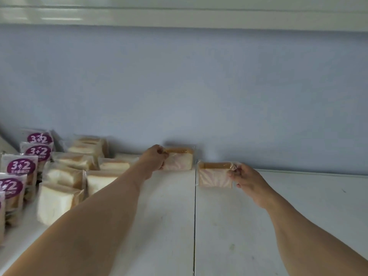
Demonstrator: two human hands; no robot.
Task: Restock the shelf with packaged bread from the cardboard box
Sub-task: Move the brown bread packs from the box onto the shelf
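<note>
Fingers [232,173] of the right hand [246,181] and left hand [154,159] each pinch a bread pack's wrapper edge; judged light, soft, crushable, slippery film.

The left hand [156,158] covers the left end of one bread pack [180,160], and the right hand [244,181] hides the right edge of another bread pack [214,175]. The left forearm [95,208] hides parts of the plain bread packs [59,202] behind it. The purple-labelled packs [19,168] are cut off by the left edge, their small print too blurred to read.
</note>
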